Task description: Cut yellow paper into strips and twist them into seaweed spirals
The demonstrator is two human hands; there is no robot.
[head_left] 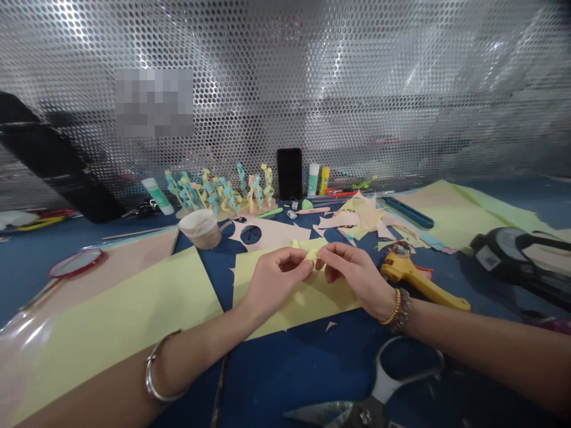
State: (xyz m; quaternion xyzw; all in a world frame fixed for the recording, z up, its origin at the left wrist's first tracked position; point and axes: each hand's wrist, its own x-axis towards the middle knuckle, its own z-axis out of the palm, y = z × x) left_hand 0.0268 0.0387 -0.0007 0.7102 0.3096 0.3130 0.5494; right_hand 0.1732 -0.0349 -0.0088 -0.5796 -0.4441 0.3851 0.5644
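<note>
Both hands meet over a yellow sheet of paper (272, 321) on the blue table. My left hand (281, 273) pinches a small piece of yellow paper (313, 254) between thumb and fingertips. From the other side my right hand (350, 270) grips the same piece, its fingers closed. The piece looks folded or bent, but fingers hide part of it. Just behind the hands lies a pale pink paper with cut-out holes (285, 230). Grey-handled scissors (386, 386) rest at the front, close to my right forearm.
Several paper twists (227, 193) stand at the back beside a paper-covered cup (200, 229). Paper scraps (357, 215), a yellow-handled tool (423, 282) and a black device (513, 258) occupy the right. A phone (289, 172) leans against the perforated metal wall. More yellow paper (134, 315) covers the left.
</note>
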